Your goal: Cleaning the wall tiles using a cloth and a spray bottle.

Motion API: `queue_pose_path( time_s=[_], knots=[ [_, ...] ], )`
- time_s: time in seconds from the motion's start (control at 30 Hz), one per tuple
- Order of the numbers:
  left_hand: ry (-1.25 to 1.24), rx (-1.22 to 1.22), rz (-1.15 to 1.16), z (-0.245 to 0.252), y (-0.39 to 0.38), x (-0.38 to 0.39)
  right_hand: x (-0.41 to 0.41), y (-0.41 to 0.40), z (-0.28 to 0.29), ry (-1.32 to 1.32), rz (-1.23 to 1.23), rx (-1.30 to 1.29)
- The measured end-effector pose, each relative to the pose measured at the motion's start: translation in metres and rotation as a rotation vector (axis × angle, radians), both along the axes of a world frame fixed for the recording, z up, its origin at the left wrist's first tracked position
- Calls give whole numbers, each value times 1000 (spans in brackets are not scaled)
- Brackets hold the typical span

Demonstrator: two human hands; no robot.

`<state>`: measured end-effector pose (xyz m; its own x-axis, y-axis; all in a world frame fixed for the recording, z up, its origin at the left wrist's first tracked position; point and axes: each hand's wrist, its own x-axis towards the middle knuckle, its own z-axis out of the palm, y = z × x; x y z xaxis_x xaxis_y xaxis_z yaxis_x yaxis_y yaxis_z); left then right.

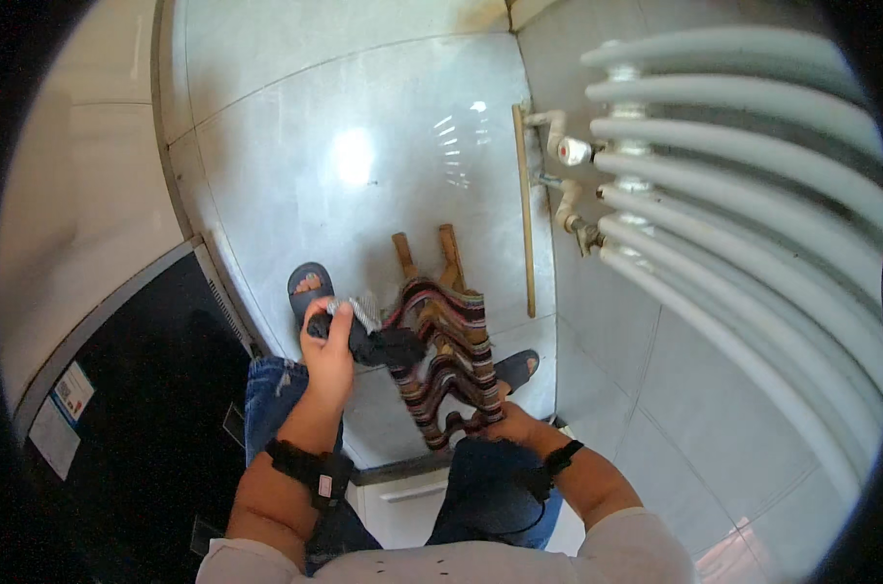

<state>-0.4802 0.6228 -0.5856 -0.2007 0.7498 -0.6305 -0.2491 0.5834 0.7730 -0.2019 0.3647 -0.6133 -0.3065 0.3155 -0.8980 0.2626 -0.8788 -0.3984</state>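
Observation:
A bundle of black fabric (383, 346) with a grey-and-white striped piece (364, 310) is held in my left hand (329, 349), fingers closed around its left end. To its right, a wooden rack or stool frame (450, 252) stands on the tiles, with woven striped cloth (452, 365) in brown, black and pink hanging in waves on it. My right hand (514, 425) is at the lower right corner of this cloth and appears to grip it; its fingertips are partly hidden.
White radiator (718, 160) with pipes and a valve (574, 151) stands at right. A thin wooden stick (525, 212) lies along the wall. A dark-panelled appliance (142, 394) is at left. My feet in dark slippers (518, 367) flank the rack; a white drawer front (405, 511) is below.

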Motion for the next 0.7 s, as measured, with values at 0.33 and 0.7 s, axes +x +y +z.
queue_pose_path(
  time_s=[0.33,0.7],
  knots=[
    [142,-33,-92,-4,-25,24,-4,102,38,-690,115,735],
    [492,303,-77,6,9,0,-23,32,-7,-549,234,383]
  ],
)
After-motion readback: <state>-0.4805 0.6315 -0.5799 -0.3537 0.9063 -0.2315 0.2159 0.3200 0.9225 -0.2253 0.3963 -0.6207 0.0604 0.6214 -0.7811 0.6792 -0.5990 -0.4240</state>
